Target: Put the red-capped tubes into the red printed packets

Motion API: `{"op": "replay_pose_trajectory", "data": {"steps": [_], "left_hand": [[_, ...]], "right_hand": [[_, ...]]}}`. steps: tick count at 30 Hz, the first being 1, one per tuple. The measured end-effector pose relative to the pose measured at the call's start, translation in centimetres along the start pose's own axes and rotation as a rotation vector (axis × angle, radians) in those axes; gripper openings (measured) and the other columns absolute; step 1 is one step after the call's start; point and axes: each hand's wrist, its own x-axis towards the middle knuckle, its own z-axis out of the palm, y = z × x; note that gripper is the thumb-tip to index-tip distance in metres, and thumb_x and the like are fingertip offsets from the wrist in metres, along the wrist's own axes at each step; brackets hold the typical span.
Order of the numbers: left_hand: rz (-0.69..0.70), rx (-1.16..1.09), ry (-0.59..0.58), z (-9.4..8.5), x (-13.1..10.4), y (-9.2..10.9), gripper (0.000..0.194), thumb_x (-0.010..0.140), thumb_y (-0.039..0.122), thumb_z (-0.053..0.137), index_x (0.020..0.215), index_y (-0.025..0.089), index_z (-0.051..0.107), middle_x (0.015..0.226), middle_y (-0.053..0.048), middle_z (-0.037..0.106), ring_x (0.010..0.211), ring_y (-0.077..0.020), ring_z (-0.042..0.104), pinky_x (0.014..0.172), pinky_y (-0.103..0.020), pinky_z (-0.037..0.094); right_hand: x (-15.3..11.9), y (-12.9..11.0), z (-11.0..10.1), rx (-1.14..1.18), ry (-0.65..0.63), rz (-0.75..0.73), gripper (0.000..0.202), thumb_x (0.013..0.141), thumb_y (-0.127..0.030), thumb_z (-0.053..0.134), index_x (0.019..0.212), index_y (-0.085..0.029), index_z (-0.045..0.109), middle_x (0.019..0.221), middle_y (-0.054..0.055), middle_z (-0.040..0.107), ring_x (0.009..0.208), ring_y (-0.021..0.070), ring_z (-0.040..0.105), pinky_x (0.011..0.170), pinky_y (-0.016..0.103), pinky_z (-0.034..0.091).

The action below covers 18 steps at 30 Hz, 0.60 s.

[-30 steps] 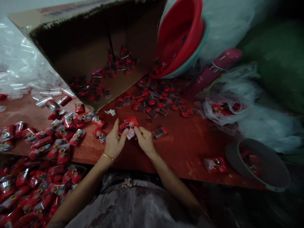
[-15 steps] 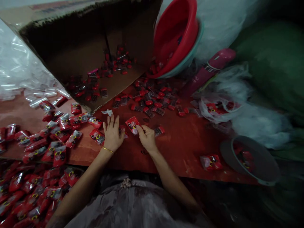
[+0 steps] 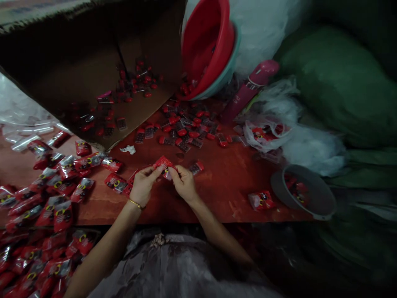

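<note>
A small red printed packet is held between both hands above the red tabletop. My left hand pinches its left side, thumb on top, with a gold bangle at the wrist. My right hand grips its right side between thumb and fingers. Just left of my left hand lie filled red packets. Beside my right hand rests a small clear container with a red cap. Many similar capped containers lie in a heap beyond the hands.
A cardboard box on its side holds more containers. Tilted red basin, magenta bottle, plastic bag and grey bowl stand to the right. Filled packets pile up at left, partly below the table edge.
My left hand has come off the tabletop and now grips the packet together with my right hand. The whole view has shifted, so things appear further left.
</note>
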Motion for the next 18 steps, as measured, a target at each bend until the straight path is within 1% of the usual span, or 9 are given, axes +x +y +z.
{"op": "replay_pose_trajectory", "data": {"steps": [2, 4, 7, 9, 10, 12, 15, 16, 18], "left_hand": [[0.019, -0.009, 0.025, 0.3, 0.0, 0.0, 0.035, 0.043, 0.034, 0.084, 0.064, 0.011, 0.067, 0.062, 0.0, 0.066, 0.055, -0.0077, 0.056, 0.056, -0.02, 0.044], [0.001, -0.05, 0.05, 0.3, 0.0, 0.0, 0.035, 0.042, 0.033, 0.085, 0.06, 0.012, 0.064, 0.062, 0.0, 0.066, 0.056, -0.008, 0.057, 0.058, -0.021, 0.045], [-0.072, -0.142, 0.054, 0.2, 0.0, 0.0, 0.035, 0.041, 0.031, 0.085, 0.06, 0.013, 0.062, 0.065, 0.0, 0.067, 0.057, -0.0087, 0.059, 0.06, -0.022, 0.046], [-0.117, -0.193, 0.028, 0.1, 0.0, 0.0, 0.034, 0.042, 0.029, 0.085, 0.06, 0.014, 0.06, 0.064, 0.001, 0.066, 0.055, -0.0087, 0.059, 0.06, -0.023, 0.046], [-0.138, -0.215, 0.006, 0.1, -0.1, 0.0, 0.033, 0.044, 0.028, 0.085, 0.06, 0.015, 0.06, 0.063, 0.002, 0.066, 0.055, -0.0088, 0.059, 0.06, -0.023, 0.047], [-0.177, -0.257, -0.042, 0.1, -0.3, 0.0, 0.032, 0.045, 0.028, 0.085, 0.061, 0.016, 0.06, 0.062, 0.003, 0.065, 0.056, -0.0092, 0.059, 0.061, -0.023, 0.047], [-0.213, -0.278, -0.079, 0.2, -0.6, 0.0, 0.033, 0.046, 0.028, 0.085, 0.064, 0.016, 0.059, 0.062, 0.003, 0.064, 0.057, -0.0095, 0.059, 0.062, -0.024, 0.048], [-0.21, -0.273, -0.075, 0.2, -0.7, 0.0, 0.033, 0.047, 0.029, 0.084, 0.063, 0.016, 0.058, 0.061, 0.003, 0.063, 0.056, -0.0094, 0.059, 0.062, -0.024, 0.048], [-0.193, -0.247, -0.06, 0.3, -0.8, 0.0, 0.034, 0.048, 0.031, 0.084, 0.063, 0.016, 0.057, 0.059, 0.003, 0.062, 0.055, -0.009, 0.058, 0.061, -0.024, 0.048]], "right_hand": [[-0.1, 0.0, -0.7, -0.106, -0.015, 0.02, 0.04, 0.092, -0.042, 0.033, 0.063, -0.02, 0.049, 0.058, -0.002, 0.053, 0.056, 0.0115, 0.049, 0.056, 0.022, 0.035], [-0.1, 0.3, -1.8, -0.312, 0.017, 0.093, 0.04, 0.092, -0.045, 0.031, 0.073, -0.019, 0.055, 0.069, 0.003, 0.06, 0.066, 0.0147, 0.056, 0.06, 0.024, 0.037], [-0.1, 1.2, -3.9, -0.669, 0.101, 0.328, 0.042, 0.087, -0.054, 0.041, 0.093, -0.016, 0.057, 0.089, 0.012, 0.064, 0.08, 0.023, 0.061, 0.064, 0.029, 0.039], [-0.3, 1.9, -5.0, -0.81, 0.105, 0.466, 0.048, 0.081, -0.059, 0.047, 0.099, -0.014, 0.055, 0.093, 0.016, 0.063, 0.083, 0.0271, 0.062, 0.063, 0.031, 0.04], [-0.4, 2.1, -5.5, -0.847, 0.09, 0.506, 0.051, 0.08, -0.06, 0.049, 0.101, -0.014, 0.054, 0.094, 0.017, 0.063, 0.084, 0.0283, 0.063, 0.064, 0.032, 0.04], [-0.8, 2.4, -6.0, -0.891, 0.056, 0.539, 0.054, 0.079, -0.062, 0.049, 0.102, -0.013, 0.053, 0.094, 0.017, 0.064, 0.085, 0.0299, 0.064, 0.065, 0.034, 0.041], [-1.3, 2.3, -5.9, -0.935, 0.014, 0.519, 0.054, 0.08, -0.062, 0.047, 0.099, -0.012, 0.055, 0.093, 0.018, 0.065, 0.087, 0.0317, 0.063, 0.069, 0.038, 0.042], [-1.4, 2.3, -5.8, -0.932, -0.006, 0.497, 0.05, 0.081, -0.059, 0.048, 0.097, -0.012, 0.056, 0.091, 0.018, 0.065, 0.087, 0.0317, 0.063, 0.071, 0.038, 0.042], [-1.4, 2.4, -5.5, -0.882, -0.037, 0.427, 0.038, 0.082, -0.049, 0.052, 0.094, -0.014, 0.057, 0.088, 0.015, 0.066, 0.088, 0.0298, 0.062, 0.073, 0.038, 0.042]]}}
